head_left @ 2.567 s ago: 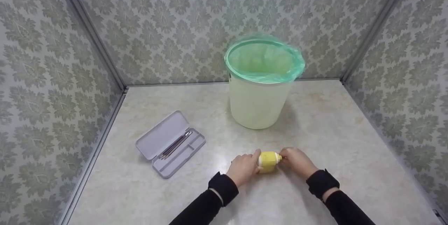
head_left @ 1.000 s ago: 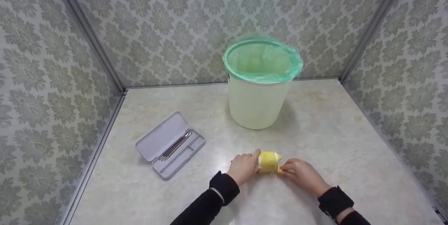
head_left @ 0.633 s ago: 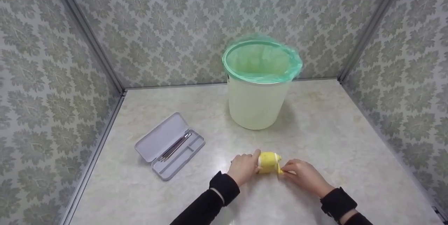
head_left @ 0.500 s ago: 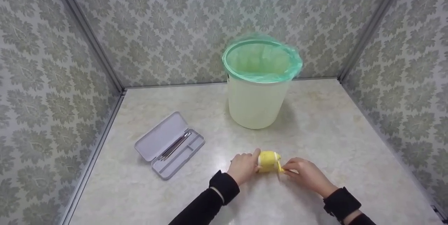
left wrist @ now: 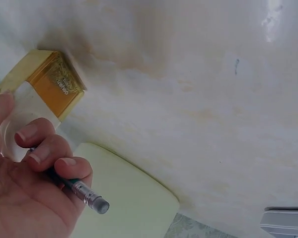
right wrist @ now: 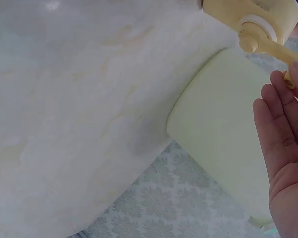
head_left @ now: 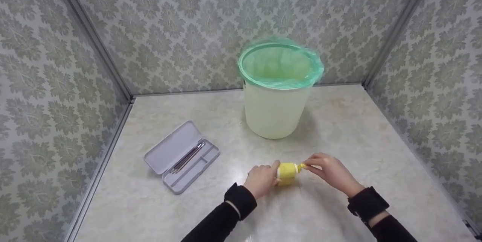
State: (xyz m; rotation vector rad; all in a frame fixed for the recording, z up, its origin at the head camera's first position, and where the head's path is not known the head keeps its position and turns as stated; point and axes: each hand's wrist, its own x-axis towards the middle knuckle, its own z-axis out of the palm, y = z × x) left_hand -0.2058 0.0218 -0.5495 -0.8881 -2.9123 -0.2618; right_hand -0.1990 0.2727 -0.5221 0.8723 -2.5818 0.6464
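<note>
A yellow crank pencil sharpener [head_left: 287, 174] lies near the table's front, gripped by my left hand [head_left: 260, 181]. In the left wrist view, that hand's fingers curl round a dark pencil [left wrist: 75, 186] with a grey eraser end; its other end is hidden towards the sharpener's white face. Shavings show through the clear amber drawer [left wrist: 54, 89]. My right hand [head_left: 333, 174] pinches the knob of the crank handle [right wrist: 280, 52] between thumb and fingertip, the other fingers fairly straight. In the head view the crank points up and to the right.
An open grey pencil case [head_left: 173, 149] holding several pencils [head_left: 188, 158] lies on the left of the table. Behind the hands stands a pale waste bin [head_left: 276, 114] with a green bag over its rim. Patterned panels [head_left: 180, 27] enclose the table at the back and sides.
My right hand has swung the crank from low near the table up to the far side, its fingers still at the knob. The left hand and sharpener stay in place.
</note>
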